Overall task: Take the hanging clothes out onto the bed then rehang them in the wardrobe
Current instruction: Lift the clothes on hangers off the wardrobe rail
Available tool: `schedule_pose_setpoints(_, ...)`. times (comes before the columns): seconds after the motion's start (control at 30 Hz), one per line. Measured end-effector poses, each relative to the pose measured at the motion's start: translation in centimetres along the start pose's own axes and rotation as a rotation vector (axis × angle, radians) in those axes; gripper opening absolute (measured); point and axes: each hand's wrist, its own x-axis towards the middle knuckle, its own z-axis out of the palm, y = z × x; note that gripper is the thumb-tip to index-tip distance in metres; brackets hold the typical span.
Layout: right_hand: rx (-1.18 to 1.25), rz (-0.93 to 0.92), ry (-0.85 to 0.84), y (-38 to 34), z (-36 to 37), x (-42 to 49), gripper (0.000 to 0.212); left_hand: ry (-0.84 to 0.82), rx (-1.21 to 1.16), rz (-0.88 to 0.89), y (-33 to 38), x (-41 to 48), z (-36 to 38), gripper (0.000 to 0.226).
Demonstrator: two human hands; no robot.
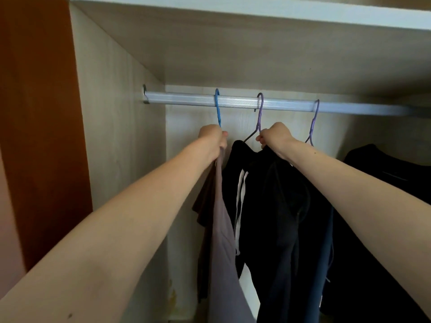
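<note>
So left hand (213, 138) fist-tight on blue wire hanger (217, 106) w/ taupe top (221, 220); right hand (275, 138) pinches purple wire hanger (259, 113) w/ black jacket (275, 206) at 3 o'clock.

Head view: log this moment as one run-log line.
left hand: grip on blue hanger | right hand: grip on purple hanger | both hooks on rail | clothes hanging

One head view looks forward and slightly up into the wardrobe, close in, the rail (256, 104) just above both outstretched hands.
</note>
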Motion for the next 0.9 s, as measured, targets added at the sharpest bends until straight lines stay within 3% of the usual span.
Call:
schedule_pose_setpoints(0.1,0.016,-0.043,0.021,-0.6,-0.1,0.4,0.027,-0.085,-0.132,0.001,1.4,-0.3,-0.7,0.040)
schedule_pose_setpoints(0.17,0.046,-0.043,0.028,-0.9,-0.4,0.1,0.029,-0.120,-0.068,0.031,1.8,-1.1,-1.2,0.039)
schedule_pose_setpoints(0.27,0.123,-0.039,0.007,-0.8,-0.5,-0.5,0.012,-0.104,0.039,0.104,1.1,-2.0,-2.6,0.037)
schedule_pose_setpoints(0.57,0.245,-0.080,0.033,-0.6,0.5,-4.4,0.029,-0.067,-0.026,0.169,-0.6,-5.4,-4.1,0.031)
schedule_pose_setpoints(0.73,0.365,-0.055,-0.027,4.5,0.5,-12.2,0.035,-0.080,0.085,0.159,-5.6,-10.6,-6.1,0.030)
schedule_pose_setpoints(0.9,0.409,0.025,-0.037,11.1,1.1,-21.6,0.033,-0.121,0.139,0.038,-14.7,-16.7,-10.3,0.032)
